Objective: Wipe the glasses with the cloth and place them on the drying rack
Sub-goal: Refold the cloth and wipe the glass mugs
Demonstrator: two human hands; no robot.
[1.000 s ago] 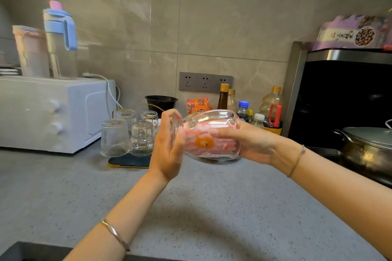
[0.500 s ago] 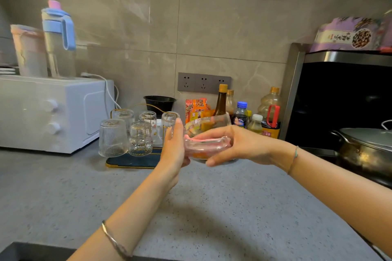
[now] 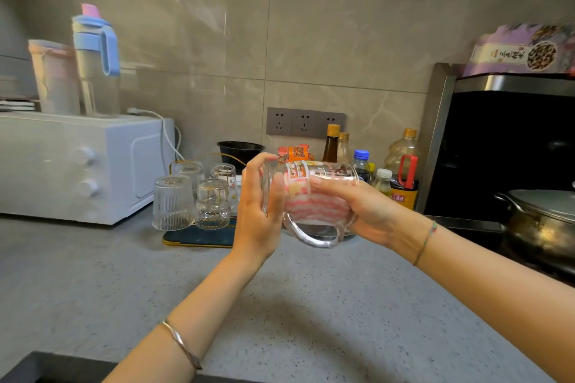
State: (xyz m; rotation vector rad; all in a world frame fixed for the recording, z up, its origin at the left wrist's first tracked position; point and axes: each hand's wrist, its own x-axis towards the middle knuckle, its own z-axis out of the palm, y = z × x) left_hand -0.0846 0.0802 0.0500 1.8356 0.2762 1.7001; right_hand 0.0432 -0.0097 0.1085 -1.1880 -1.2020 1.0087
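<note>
I hold a clear glass mug (image 3: 323, 235) on its side above the counter, its handle pointing down. My left hand (image 3: 259, 214) grips its base from the left, fingers curled over the bottom edge. My right hand (image 3: 371, 211) reaches into the mouth from the right and holds a pink-and-white striped cloth (image 3: 314, 207) against the inner wall, thumb on the outside of the rim. The drying rack (image 3: 199, 238), a dark tray with a gold rim and wire frame, sits behind my left hand. Several upturned glasses (image 3: 172, 202) stand on it.
A white toaster oven (image 3: 77, 165) with bottles on top stands at the left. Sauce bottles (image 3: 401, 171) line the back wall by the sockets. A black stove surround and a lidded steel pot (image 3: 541, 218) are at the right. The sink edge (image 3: 46, 370) shows at the bottom left.
The mug has been turned between my hands, so its handle now faces down. The cloth, bunched low in the glass half a second ago, again fills the inside.
</note>
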